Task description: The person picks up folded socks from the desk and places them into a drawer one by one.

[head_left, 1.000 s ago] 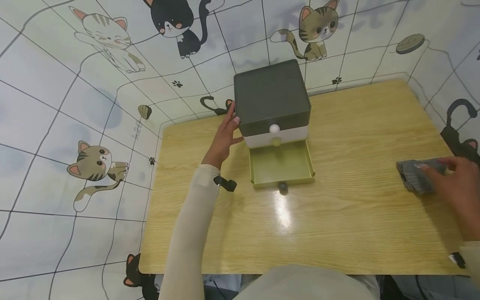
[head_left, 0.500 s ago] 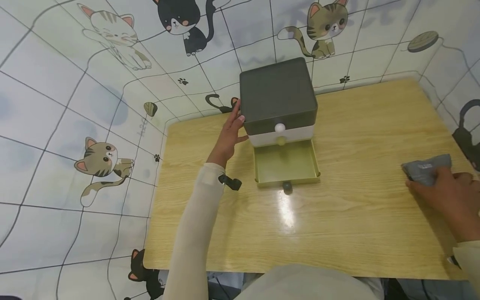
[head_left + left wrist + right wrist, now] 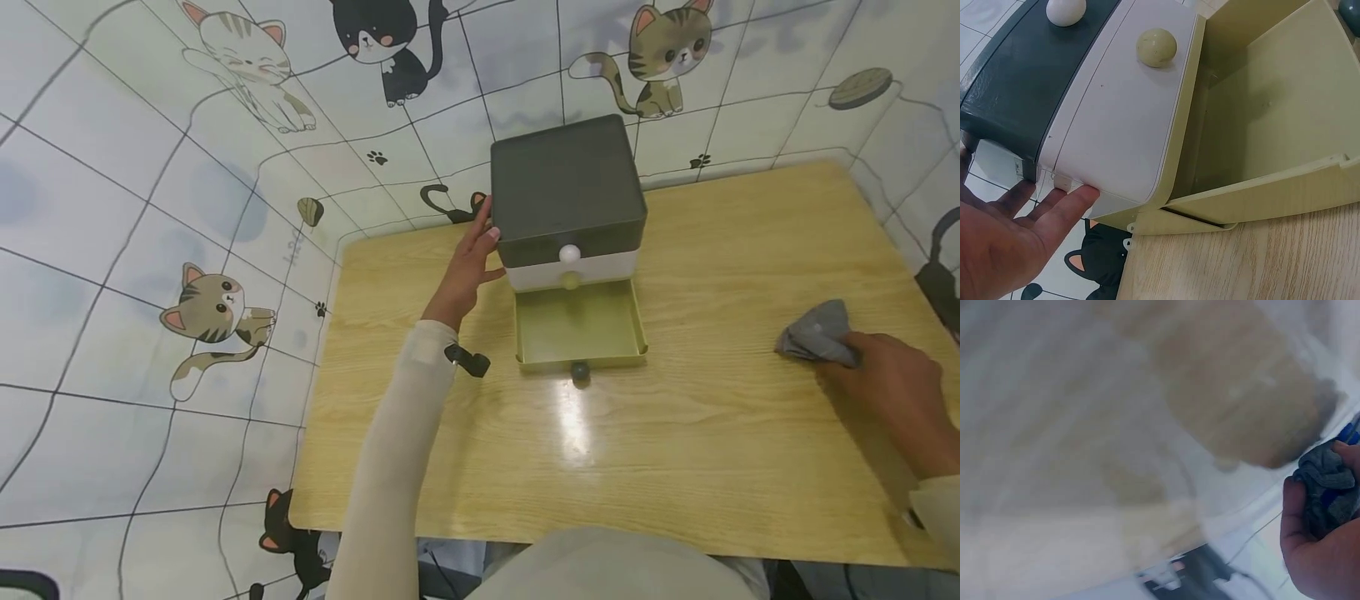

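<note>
On the wooden bench (image 3: pixel 697 433), the right hand (image 3: pixel 892 383) bunches a soft, light grey cloth (image 3: pixel 813 333) at frame right, while the flat-fingered left hand (image 3: pixel 468 271) steadies the drawer box (image 3: pixel 566 200).

- A light wood-grain rectangular table (image 3: pixel 675 450) is carrying everything.
- A small plastic drawer cabinet with a dark grey top (image 3: pixel 567 204) is sitting at its far edge.
- A crumpled grey cloth (image 3: pixel 816 335) is lying well right of the cabinet.

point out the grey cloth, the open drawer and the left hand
grey cloth (image 3: pixel 813 333), head view, middle of the bunched fabric
open drawer (image 3: pixel 579 325), head view, bare floor inside
left hand (image 3: pixel 467 271), head view, back of the hand
</note>
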Demonstrator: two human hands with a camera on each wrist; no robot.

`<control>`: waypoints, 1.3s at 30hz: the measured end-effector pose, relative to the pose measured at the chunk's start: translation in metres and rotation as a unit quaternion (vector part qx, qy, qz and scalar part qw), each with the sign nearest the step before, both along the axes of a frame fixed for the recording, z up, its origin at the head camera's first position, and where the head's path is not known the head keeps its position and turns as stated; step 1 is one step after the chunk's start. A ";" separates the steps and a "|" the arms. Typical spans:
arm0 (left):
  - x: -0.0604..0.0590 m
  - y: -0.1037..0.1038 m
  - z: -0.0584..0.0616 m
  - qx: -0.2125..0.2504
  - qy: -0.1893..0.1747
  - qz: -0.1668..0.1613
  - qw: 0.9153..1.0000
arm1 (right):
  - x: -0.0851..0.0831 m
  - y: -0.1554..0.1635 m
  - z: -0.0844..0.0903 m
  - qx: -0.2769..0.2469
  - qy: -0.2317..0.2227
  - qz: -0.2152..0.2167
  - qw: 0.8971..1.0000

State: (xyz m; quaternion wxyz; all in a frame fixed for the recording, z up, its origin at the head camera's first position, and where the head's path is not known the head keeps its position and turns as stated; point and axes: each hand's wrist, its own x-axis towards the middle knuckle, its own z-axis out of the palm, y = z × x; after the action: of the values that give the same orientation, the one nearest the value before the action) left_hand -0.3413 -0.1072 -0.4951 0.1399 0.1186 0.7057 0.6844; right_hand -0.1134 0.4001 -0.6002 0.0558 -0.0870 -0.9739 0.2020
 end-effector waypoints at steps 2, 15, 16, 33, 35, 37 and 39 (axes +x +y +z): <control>0.000 0.001 -0.001 0.002 -0.003 0.000 1.000 | -0.005 -0.008 0.006 -0.013 0.013 0.020 1.000; -0.003 0.001 0.004 0.005 -0.016 0.009 1.000 | -0.048 -0.113 0.065 -0.006 0.197 0.223 0.955; -0.003 0.001 0.004 0.005 -0.018 0.009 1.000 | -0.051 -0.120 0.067 -0.008 0.205 0.237 0.950; 0.004 0.003 -0.001 -0.010 -0.020 0.019 1.000 | -0.088 -0.186 0.044 -0.012 0.172 0.363 0.915; 0.003 0.003 0.000 -0.009 -0.017 0.019 1.000 | -0.093 -0.190 0.041 -0.007 0.178 0.369 0.912; 0.003 0.003 0.000 -0.008 -0.018 0.019 1.000 | -0.098 -0.193 0.038 0.003 0.192 0.374 0.907; 0.003 0.003 0.001 -0.010 -0.015 0.018 1.000 | -0.104 -0.196 0.032 0.010 0.209 0.380 0.901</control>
State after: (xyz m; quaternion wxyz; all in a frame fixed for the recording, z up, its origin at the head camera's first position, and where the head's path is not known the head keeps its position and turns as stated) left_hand -0.3386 -0.1038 -0.4945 0.1398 0.0941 0.7121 0.6816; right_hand -0.2172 0.2037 -0.5677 0.1775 0.3345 -0.9011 0.2114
